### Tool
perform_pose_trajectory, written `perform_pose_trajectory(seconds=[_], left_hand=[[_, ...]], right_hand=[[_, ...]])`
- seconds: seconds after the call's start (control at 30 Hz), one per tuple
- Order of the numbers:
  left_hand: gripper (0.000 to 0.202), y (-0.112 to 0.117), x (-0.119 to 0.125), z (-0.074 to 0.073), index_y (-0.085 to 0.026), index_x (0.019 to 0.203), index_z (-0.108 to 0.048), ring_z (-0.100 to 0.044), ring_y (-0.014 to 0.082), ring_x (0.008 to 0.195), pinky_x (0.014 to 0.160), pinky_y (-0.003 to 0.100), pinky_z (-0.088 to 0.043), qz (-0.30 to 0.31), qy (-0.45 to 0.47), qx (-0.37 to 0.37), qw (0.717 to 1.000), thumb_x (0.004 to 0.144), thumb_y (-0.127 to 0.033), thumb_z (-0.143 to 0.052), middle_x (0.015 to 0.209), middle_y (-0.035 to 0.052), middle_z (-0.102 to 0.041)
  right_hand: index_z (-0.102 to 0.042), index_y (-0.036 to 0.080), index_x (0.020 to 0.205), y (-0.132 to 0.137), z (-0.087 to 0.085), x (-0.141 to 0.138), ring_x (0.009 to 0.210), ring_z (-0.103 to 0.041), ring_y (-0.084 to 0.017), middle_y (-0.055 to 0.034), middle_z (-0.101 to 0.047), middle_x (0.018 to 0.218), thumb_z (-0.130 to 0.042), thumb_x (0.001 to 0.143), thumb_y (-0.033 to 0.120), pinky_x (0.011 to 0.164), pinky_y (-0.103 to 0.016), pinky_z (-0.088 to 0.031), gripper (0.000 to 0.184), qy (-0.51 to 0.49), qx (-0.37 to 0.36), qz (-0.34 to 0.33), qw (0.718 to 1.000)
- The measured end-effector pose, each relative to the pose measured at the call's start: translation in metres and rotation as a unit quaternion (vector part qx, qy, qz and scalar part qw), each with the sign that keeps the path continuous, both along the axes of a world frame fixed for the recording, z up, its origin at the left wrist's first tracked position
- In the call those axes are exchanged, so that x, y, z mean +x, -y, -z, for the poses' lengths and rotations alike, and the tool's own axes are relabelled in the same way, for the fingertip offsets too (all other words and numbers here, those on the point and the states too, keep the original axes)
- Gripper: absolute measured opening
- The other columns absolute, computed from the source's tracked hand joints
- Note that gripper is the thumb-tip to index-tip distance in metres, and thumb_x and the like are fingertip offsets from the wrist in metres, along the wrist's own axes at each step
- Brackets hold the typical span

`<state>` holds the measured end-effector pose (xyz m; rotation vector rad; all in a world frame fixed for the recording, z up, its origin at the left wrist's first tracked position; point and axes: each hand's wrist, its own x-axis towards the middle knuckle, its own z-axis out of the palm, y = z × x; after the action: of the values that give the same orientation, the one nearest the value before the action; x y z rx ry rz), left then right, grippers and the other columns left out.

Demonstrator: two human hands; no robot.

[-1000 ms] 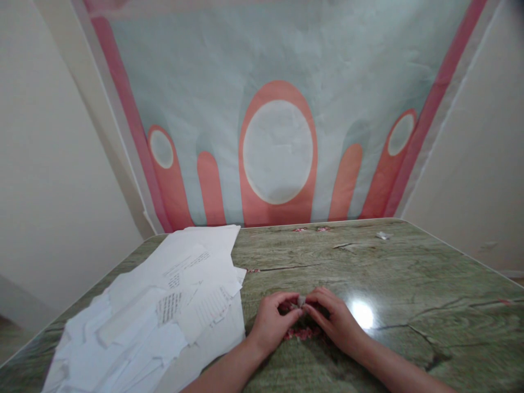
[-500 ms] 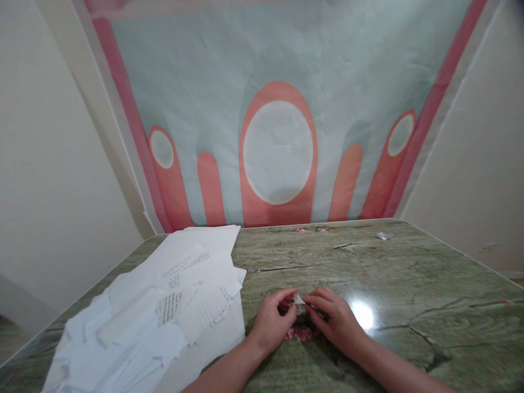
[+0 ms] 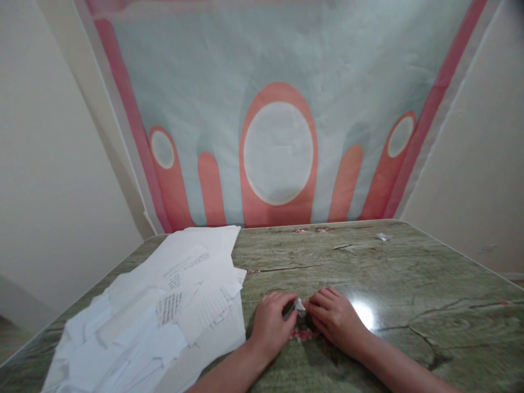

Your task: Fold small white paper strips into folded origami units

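Between my two hands, low in the middle of the head view, is a small folded piece of white paper (image 3: 300, 307). My left hand (image 3: 273, 319) pinches it from the left with thumb and forefinger. From the other side my right hand (image 3: 333, 316) has its fingertips closed at the paper's edge, fingers bunched together. Both hands are just over the wood-patterned table (image 3: 409, 273). The fingers partly cover the paper, so its full shape is hidden.
A large heap of white sheets and scraps (image 3: 164, 316), some with printed text, spreads over the table's left side. A small crumpled whitish piece (image 3: 383, 236) lies at the far right. Behind the table hangs a green and red printed backdrop (image 3: 278, 153).
My fingers have shifted slightly around the paper, which now looks more compact and turned. The right hand's fingers have drawn closer together. The heap has not moved.
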<state>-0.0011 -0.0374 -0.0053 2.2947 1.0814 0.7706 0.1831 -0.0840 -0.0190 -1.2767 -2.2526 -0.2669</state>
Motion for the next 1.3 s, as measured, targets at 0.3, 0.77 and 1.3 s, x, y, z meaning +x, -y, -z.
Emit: perform_pose_trajectory(seconds=[0.3, 0.77, 1.3], left_hand=[[0.013, 0.002, -0.003, -0.006, -0.023, 0.087, -0.068, -0.053, 0.0200, 0.089, 0.080, 0.035, -0.040, 0.065, -0.070, 0.119, 0.988, 0.081, -0.016, -0.058, 0.091, 0.0018, -0.065], [0.008, 0.004, 0.003, -0.001, -0.014, 0.089, -0.061, -0.054, 0.0194, 0.086, 0.078, 0.034, -0.046, 0.135, -0.232, 0.245, 0.932, 0.086, -0.015, -0.054, 0.087, 0.0040, -0.064], [0.022, 0.009, -0.007, -0.025, -0.014, 0.100, -0.058, -0.054, 0.0227, 0.096, 0.088, 0.034, -0.043, 0.208, -0.265, 0.185, 0.923, 0.079, -0.017, -0.051, 0.100, 0.0093, -0.062]], right_hand=[[-0.063, 0.022, 0.093, -0.001, 0.002, 0.000, 0.072, -0.047, -0.017, -0.0017, -0.059, 0.077, -0.055, 0.085, 0.013, 0.066, -0.030, -0.030, 0.014, 0.039, -0.026, 0.006, 0.999], [-0.062, 0.018, 0.082, 0.002, -0.002, -0.011, 0.077, -0.049, -0.019, -0.0015, -0.058, 0.081, -0.065, 0.079, 0.019, 0.067, -0.032, -0.033, 0.005, 0.136, -0.053, 0.032, 0.989], [-0.064, 0.021, 0.087, 0.006, -0.006, -0.010, 0.081, -0.052, -0.018, -0.0021, -0.059, 0.087, -0.064, 0.078, 0.016, 0.070, -0.030, -0.038, 0.009, 0.067, -0.121, 0.045, 0.989]])
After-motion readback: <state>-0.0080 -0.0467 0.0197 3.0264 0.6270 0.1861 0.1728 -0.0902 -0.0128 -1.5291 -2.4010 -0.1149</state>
